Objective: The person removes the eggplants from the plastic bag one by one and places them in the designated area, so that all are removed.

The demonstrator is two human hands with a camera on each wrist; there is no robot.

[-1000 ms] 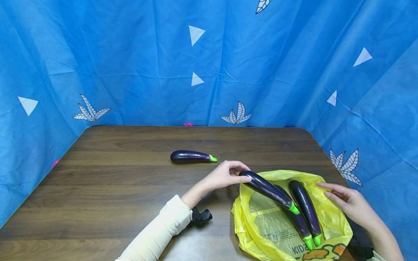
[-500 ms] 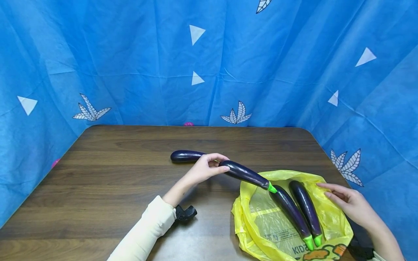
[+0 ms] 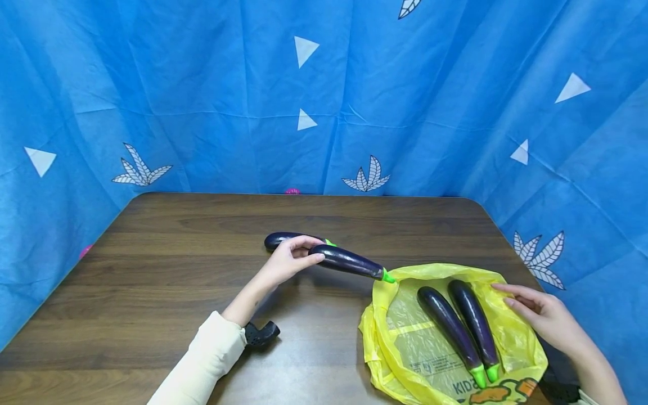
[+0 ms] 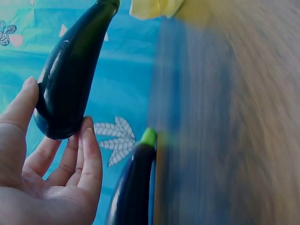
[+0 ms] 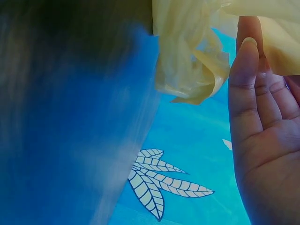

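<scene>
My left hand [image 3: 288, 261] pinches an eggplant [image 3: 349, 262] by its rounded dark end, thumb on one side and fingers on the other. Its green stem tip points right, over the left rim of a yellow plastic bag [image 3: 377, 332]. In the left wrist view the held eggplant [image 4: 70, 75] hangs above the table. My right hand [image 3: 549, 315] holds the bag's right rim between thumb and fingers; in the right wrist view part of the thin yellow plastic [image 5: 187, 61] hangs beside the fingers. Inside the open bag, two eggplants lie side by side, a left one [image 3: 448, 326] and a right one [image 3: 473, 320].
Another eggplant [image 3: 286, 238] lies on the brown wooden table [image 3: 177, 270] behind my left hand, which partly covers it. A blue patterned curtain [image 3: 228, 101] surrounds the table's back and sides. A black strap piece [image 3: 262, 333] sits at my left wrist.
My left hand has moved left with the eggplant, from above the inside of the bag to over the table at its left. The right hand and bag have stayed nearly still.
</scene>
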